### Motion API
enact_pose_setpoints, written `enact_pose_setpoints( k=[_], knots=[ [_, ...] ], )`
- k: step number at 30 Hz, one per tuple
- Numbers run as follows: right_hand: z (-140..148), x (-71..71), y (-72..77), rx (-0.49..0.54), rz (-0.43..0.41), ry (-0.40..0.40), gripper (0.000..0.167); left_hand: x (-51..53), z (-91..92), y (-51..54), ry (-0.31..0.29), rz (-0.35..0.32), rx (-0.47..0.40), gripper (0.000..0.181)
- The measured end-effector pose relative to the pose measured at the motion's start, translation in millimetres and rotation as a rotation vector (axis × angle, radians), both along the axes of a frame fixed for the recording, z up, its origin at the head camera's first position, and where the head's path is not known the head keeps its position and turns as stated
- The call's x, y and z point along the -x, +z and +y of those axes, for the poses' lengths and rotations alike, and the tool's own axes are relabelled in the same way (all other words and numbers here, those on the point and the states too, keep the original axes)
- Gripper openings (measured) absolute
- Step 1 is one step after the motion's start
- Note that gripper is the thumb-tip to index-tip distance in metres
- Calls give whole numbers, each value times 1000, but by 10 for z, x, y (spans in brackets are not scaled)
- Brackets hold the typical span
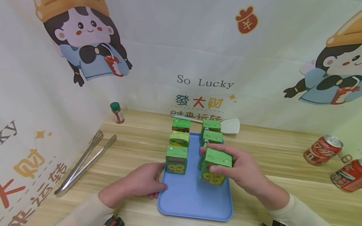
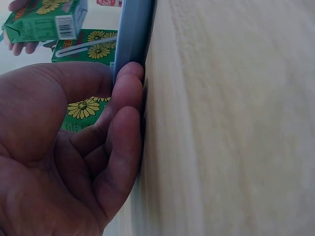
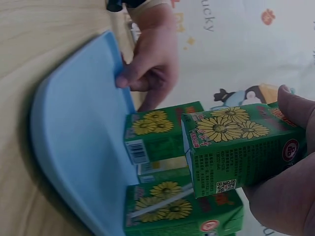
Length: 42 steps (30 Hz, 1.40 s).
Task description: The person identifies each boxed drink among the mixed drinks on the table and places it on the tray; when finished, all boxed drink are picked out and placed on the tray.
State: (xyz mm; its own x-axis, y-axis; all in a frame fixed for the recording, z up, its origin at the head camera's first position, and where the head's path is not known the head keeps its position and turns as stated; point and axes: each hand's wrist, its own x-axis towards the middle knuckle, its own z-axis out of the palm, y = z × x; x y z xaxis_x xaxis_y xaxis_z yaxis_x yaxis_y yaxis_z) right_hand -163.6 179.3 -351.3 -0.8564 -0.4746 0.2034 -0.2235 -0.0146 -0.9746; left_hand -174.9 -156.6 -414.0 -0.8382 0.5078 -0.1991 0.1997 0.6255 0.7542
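Observation:
A green drink carton (image 1: 216, 158) with yellow flowers is gripped in my right hand (image 1: 247, 166), thumb on the near face and fingers behind. The right wrist view shows this carton raised off the blue tray (image 1: 195, 201). At the tray's left rim, my left hand (image 1: 144, 180) pinches the edge, its thumb on top and fingers curled against the outer side. Three cartons stand in a left row, the nearest (image 1: 176, 160) with flowers on its front. Along the right side is another row, including one carton (image 1: 212, 137) behind my right hand; part of that row is hidden.
Metal tongs (image 1: 82, 168) lie on the wooden table left of the tray. A spice bottle (image 1: 117, 113) with a green cap stands at the back left. Behind the cartons lies a spatula (image 1: 230, 125). Two red cans (image 1: 323, 150) are at the right.

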Motion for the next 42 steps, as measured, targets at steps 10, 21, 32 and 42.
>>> enact_pose_setpoints(
  k=[10,21,32,42],
  knots=[
    [-67,42,-244,-51,-46,53,62,-4,8,18,2,-12,3,93],
    [-109,87,-418,-158,11,31,60,-8,-6,31,7,-11,14,93],
    [-107,108,-506,-150,-22,21,64,-5,-12,14,2,-4,19,93],
    [-110,113,-546,-107,-20,12,64,-4,-5,3,3,-1,16,93]
  ],
)
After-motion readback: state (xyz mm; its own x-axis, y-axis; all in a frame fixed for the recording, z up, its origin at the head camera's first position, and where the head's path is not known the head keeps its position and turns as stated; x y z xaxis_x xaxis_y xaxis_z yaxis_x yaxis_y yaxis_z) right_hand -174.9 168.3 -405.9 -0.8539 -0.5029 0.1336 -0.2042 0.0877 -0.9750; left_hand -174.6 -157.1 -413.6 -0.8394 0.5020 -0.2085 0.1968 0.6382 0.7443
